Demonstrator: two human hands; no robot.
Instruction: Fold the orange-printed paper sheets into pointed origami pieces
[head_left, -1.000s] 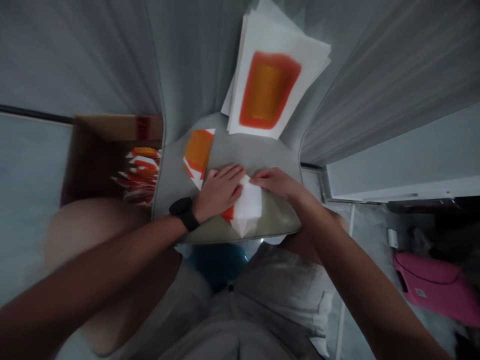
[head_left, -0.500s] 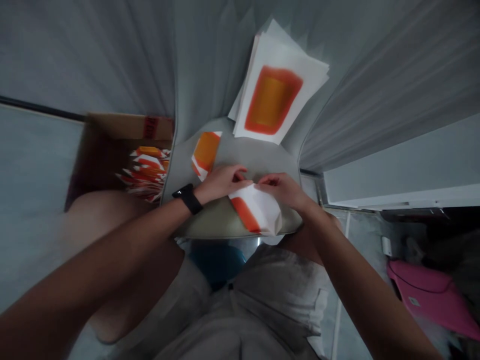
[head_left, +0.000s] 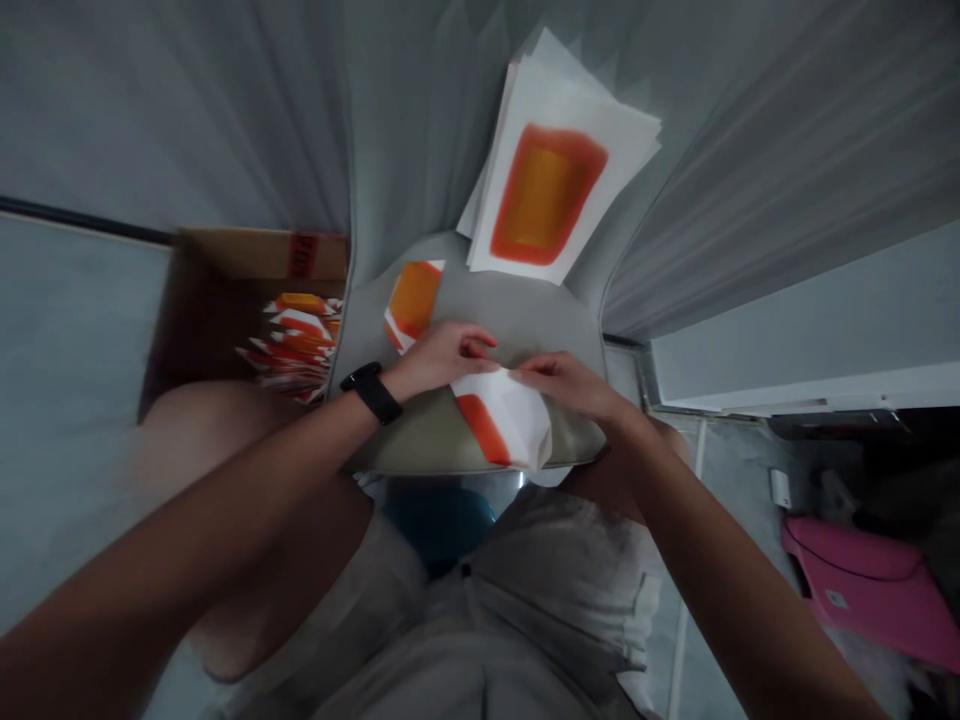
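A partly folded white paper with an orange-red patch (head_left: 507,415) lies near the front edge of a grey chair seat (head_left: 420,430). My left hand (head_left: 448,355), with a black watch on its wrist, pinches the paper's top edge. Close beside it, the fingers of my right hand (head_left: 562,380) are closed on the same edge. A folded orange and white paper (head_left: 414,302) rests on the seat just beyond my left hand. Leaning on the chair's back is a stack of white sheets (head_left: 555,180) printed with an orange rectangle.
Left of the seat stands a cardboard box (head_left: 247,255) holding several folded papers (head_left: 300,345). A pink object (head_left: 870,590) with a dark cord lies on the floor at the right. My knees flank the seat, and something dark blue (head_left: 439,520) shows beneath it.
The held paper has shifted slightly left and its lower part has swung left. My left hand has moved slightly up, while my right hand remains at the paper's edge.
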